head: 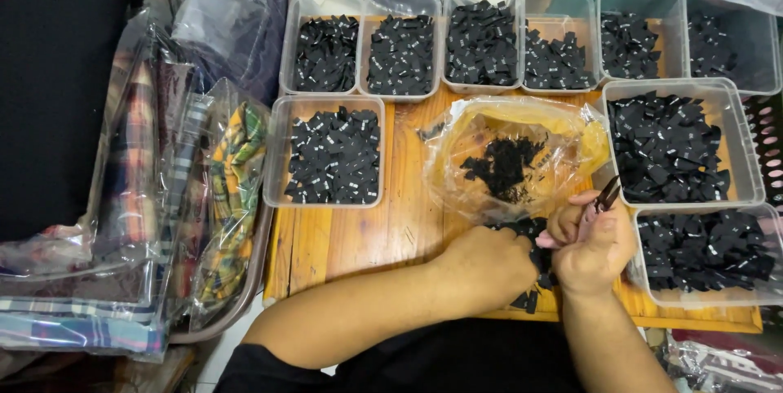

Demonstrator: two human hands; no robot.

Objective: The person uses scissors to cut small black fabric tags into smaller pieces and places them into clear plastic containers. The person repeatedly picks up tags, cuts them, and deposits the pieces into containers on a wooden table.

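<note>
While a small bunch of black labels [534, 258] sits pinched between both hands near the front edge of the wooden table [342, 238], the left hand [489, 267] is curled shut over it. The right hand [591, 246] grips the same bunch, and it also holds a small dark cutter [608, 193] that pokes up from its fingers. Just behind the hands lies a crumpled clear plastic bag [514, 156] with black scraps inside. Clear plastic boxes [334, 152] full of more black labels stand all around, at the back and on the right. Far to the left, bags of checked cloth [163, 197] are stacked.
</note>
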